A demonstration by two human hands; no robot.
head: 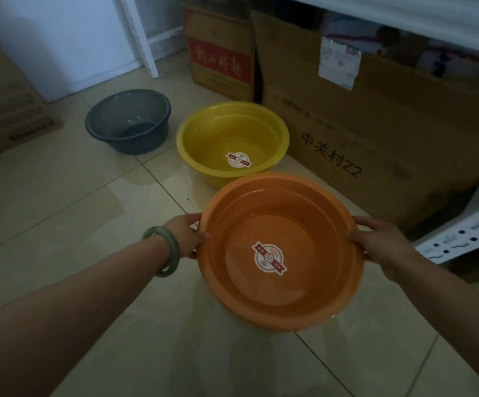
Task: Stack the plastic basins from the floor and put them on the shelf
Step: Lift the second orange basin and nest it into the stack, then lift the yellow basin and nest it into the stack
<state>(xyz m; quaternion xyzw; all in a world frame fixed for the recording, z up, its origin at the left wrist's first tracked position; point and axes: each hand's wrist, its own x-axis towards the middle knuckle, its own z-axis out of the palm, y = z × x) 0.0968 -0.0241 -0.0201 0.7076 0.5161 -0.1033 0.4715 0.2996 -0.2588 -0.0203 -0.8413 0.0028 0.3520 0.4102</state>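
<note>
Far left: a brown cardboard box [9, 110] on the tiled floor [75, 196], with a white wall [60, 38] behind. Next along, a grey basin [129, 121], small, deep, upright and empty, alone on the floor near the wall. Bare tile all around and in front of it, wide open toward the near edge of the floor. Left hand [182, 234], green bangle [165, 250] on the wrist, fingers closed over the left rim of the orange basin [279, 250]. Orange basin held upright above the floor, glossy, stepped inner wall, round red-and-white sticker [269, 257] on its bottom. Just beyond it, a yellow basin [232, 141] on the floor with a like sticker inside, its near rim overlapped by the orange rim. Behind and to the right, large cardboard boxes [375, 133] close against the yellow basin. Right hand [381, 245], fingers closed over the right rim. Far right: white perforated shelf frame [467, 233], leaving little room on that side.
</note>
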